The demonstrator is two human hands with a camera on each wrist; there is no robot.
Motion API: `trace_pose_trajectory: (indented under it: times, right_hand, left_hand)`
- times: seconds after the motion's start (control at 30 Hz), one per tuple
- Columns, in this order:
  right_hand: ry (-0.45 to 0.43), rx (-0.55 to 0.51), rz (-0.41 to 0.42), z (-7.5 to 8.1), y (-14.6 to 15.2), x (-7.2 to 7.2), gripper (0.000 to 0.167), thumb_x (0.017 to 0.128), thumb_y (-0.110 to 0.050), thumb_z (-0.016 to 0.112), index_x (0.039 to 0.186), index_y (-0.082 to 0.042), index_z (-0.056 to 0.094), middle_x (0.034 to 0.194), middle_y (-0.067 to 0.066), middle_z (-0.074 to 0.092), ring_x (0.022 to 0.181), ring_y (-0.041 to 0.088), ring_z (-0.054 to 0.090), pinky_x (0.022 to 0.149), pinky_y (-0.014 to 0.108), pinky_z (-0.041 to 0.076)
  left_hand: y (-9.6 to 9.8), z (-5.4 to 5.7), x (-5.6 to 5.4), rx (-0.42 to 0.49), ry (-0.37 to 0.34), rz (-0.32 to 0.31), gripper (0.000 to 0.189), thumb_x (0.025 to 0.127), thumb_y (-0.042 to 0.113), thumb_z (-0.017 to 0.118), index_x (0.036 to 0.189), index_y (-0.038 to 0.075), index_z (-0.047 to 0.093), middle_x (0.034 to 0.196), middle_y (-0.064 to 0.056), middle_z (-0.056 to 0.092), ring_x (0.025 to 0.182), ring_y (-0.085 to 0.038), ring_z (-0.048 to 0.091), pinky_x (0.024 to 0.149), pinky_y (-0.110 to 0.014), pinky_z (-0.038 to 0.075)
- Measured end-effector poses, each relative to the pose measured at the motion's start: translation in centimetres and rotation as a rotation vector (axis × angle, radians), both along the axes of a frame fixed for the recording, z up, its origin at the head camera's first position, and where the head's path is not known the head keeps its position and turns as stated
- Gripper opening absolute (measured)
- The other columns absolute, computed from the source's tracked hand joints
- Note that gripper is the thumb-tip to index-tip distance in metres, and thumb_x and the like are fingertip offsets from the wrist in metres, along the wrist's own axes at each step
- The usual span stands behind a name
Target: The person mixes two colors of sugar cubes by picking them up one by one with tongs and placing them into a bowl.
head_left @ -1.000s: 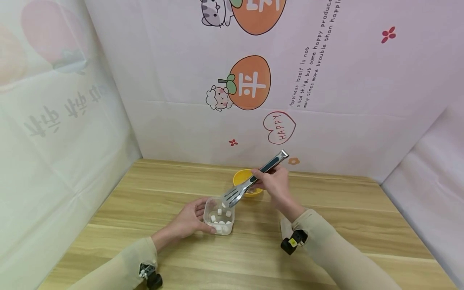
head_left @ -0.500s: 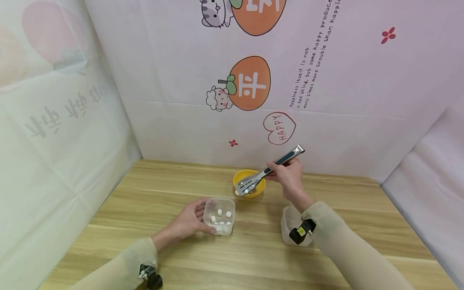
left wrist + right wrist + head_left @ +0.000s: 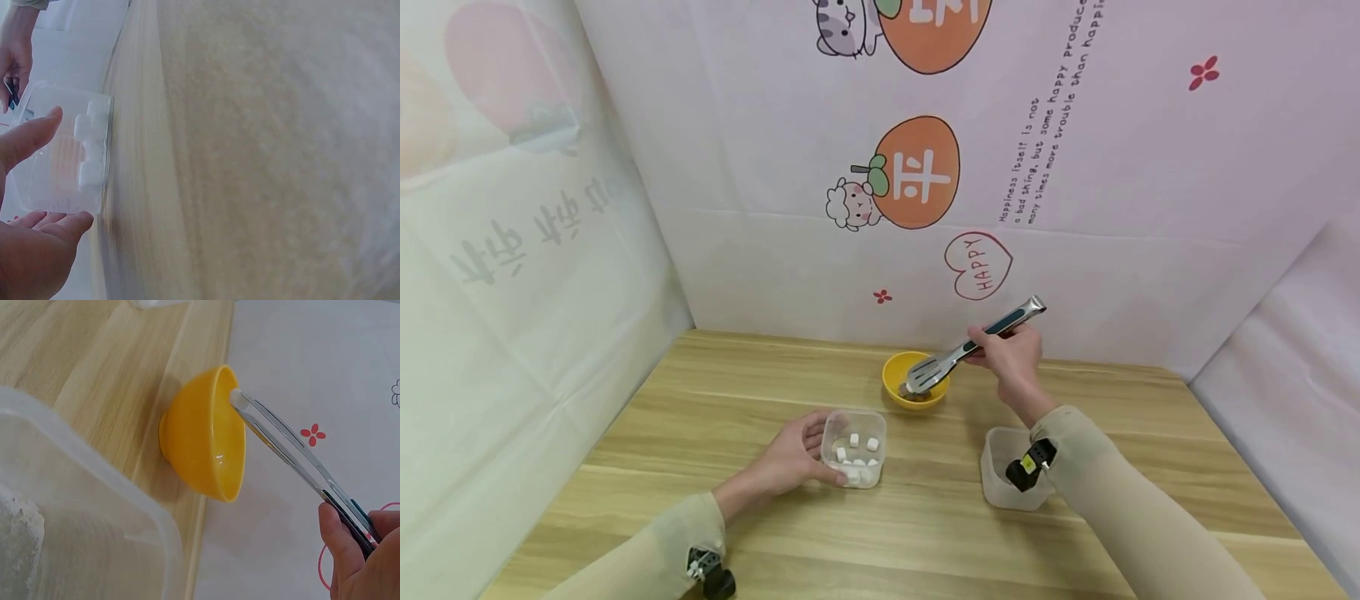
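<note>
My left hand (image 3: 786, 454) holds a clear square plastic container (image 3: 829, 433) on the table, thumb at the near side and fingers at the left. Several small white cube-like pieces (image 3: 854, 440) lie inside it. My right hand (image 3: 1015, 357) grips metal tongs (image 3: 992, 329) with dark handle inlays. The slotted tips are over the yellow bowl (image 3: 917, 406), near its rim. In the right wrist view, a white piece (image 3: 236, 397) sits between the tips of the tongs. Some brownish contents show in the bowl, partly hidden by the tongs.
A second clear plastic container (image 3: 1000, 483) stands at the right under my right wrist, with something whitish (image 3: 19, 531) inside. The wood-grain table (image 3: 917, 533) meets a printed backdrop (image 3: 775, 275) just behind the bowl.
My right hand has carried the tongs from above the left container up and right to the yellow bowl, uncovering the right container. My left hand stays in place.
</note>
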State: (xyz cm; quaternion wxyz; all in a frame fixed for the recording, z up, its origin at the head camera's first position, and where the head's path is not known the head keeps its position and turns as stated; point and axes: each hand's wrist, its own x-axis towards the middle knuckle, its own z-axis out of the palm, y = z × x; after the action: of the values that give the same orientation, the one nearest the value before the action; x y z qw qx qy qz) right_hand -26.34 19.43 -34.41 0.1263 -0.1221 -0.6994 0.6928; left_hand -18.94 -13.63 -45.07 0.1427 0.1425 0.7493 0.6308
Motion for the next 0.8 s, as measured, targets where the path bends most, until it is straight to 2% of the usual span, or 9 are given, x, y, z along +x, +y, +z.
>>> trace_pose_trajectory:
  times: [0.27, 0.5, 0.8]
  right_hand:
    - [-0.016, 0.032, -0.007, -0.7, 0.2, -0.4, 0.02, 0.095, -0.003, 0.076, 0.106, 0.005, 0.063, 0.096, 0.015, 0.068, 0.073, 0.019, 0.076, 0.072, 0.035, 0.067]
    - [-0.024, 0.04, -0.012, -1.2, 0.1, -0.7, 0.022, 0.094, -0.004, 0.076, 0.108, 0.007, 0.062, 0.098, 0.016, 0.066, 0.074, 0.019, 0.075, 0.072, 0.033, 0.067]
    - [0.005, 0.066, -0.019, -1.1, 0.0, -0.2, 0.022, 0.094, -0.005, 0.077, 0.107, 0.004, 0.062, 0.099, 0.015, 0.065, 0.074, 0.018, 0.076, 0.071, 0.032, 0.067]
  left_hand:
    - [0.0, -0.2, -0.1, 0.005, -0.003, 0.002, 0.101, 0.068, -0.005, 0.095, 0.154, -0.008, 0.042, 0.154, -0.027, 0.048, 0.141, -0.045, 0.048, 0.115, -0.04, 0.047]
    - [0.0, 0.0, 0.0, 0.014, -0.007, -0.001, 0.101, 0.069, -0.006, 0.094, 0.154, -0.009, 0.04, 0.155, -0.028, 0.047, 0.142, -0.045, 0.047, 0.115, -0.041, 0.046]
    - [-0.2, 0.2, 0.1, 0.025, -0.013, -0.011, 0.101, 0.07, -0.008, 0.093, 0.155, -0.01, 0.038, 0.157, -0.029, 0.045, 0.144, -0.046, 0.045, 0.117, -0.042, 0.044]
